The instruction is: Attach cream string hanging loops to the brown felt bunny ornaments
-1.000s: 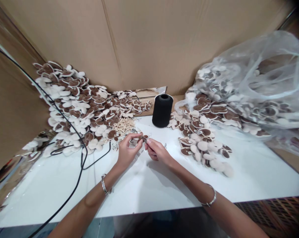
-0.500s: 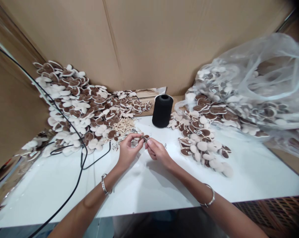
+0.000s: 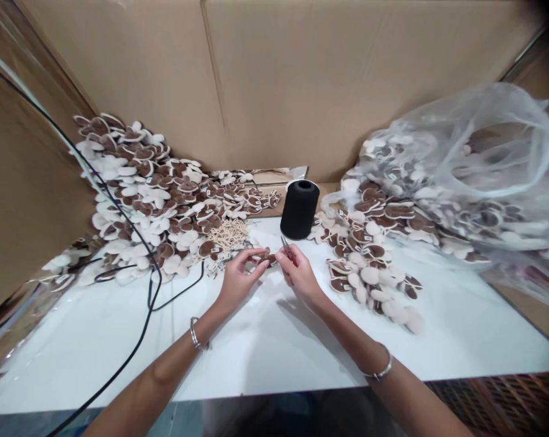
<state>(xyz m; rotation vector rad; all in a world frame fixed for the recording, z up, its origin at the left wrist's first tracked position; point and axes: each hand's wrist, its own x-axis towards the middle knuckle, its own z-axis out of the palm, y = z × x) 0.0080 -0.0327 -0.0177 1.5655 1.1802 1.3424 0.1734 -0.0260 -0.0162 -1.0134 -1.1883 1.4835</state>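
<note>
Between the thumb and fingers of my left hand (image 3: 238,278) is a small brown plush piece (image 3: 269,257), partly hidden by the fingertips. My right hand (image 3: 302,277) is closed around small red-handled snips (image 3: 293,258), whose metal blades point up and away from me. A narrow gap separates the snips from the piece. Just beyond my left hand lie a heap of cream cords (image 3: 229,233) and small printed tags (image 3: 217,264). Behind my right hand stands a black thread cone (image 3: 299,211).
A large pile of brown and cream plush pieces (image 3: 153,197) covers the back left. A smaller pile (image 3: 369,273) lies at right, below a clear plastic bag (image 3: 501,142) of more pieces. A black cable (image 3: 142,331) crosses the left of the white table (image 3: 201,379).
My right hand has drawn slightly right, away from the piece, and the snips now point upward. My left hand still holds the brown piece. The view has shifted slightly.
</note>
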